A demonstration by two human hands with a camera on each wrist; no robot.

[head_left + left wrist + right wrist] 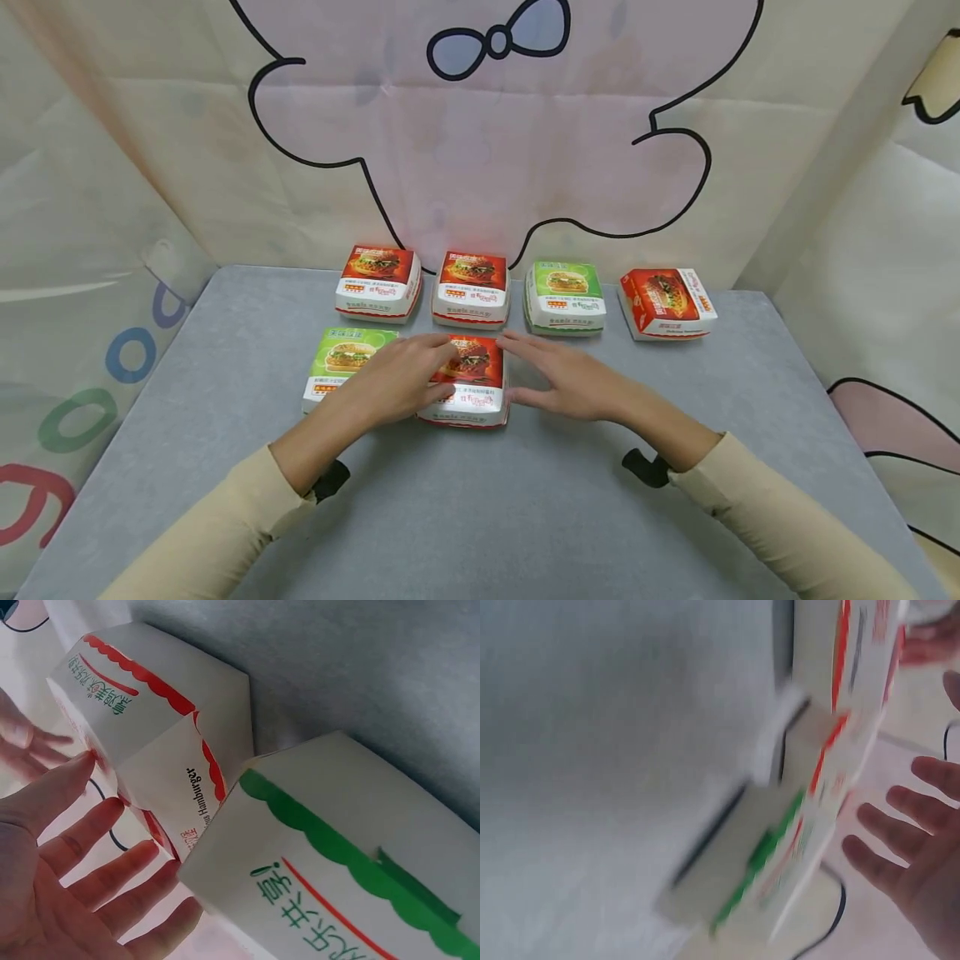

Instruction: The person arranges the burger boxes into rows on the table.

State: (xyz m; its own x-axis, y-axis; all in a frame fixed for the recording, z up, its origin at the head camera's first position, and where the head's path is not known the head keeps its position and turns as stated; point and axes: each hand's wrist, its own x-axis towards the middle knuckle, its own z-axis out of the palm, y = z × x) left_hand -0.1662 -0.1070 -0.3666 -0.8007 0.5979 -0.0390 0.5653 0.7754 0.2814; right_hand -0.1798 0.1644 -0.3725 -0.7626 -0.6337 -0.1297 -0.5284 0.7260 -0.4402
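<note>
A red-and-white hamburger box (472,402) sits in the front row, between my two hands. My left hand (397,379) is over its left side, fingers extended, covering part of its lid and the right part of a green-and-white hamburger box (347,354). In the left wrist view, the thumb and fingers are spread by the red box (161,712), with the green box (360,855) close by; whether they touch cannot be told. At the red box's right side, my right hand (566,379) has straight fingers. The right wrist view shows the right hand (922,862) holding nothing.
Behind stands a row of hamburger boxes: a red one (378,283) at left, another red one (471,289), a green one (564,297), and a red one turned at an angle (667,304). All rest on a grey table (570,517) before a printed curtain (480,167).
</note>
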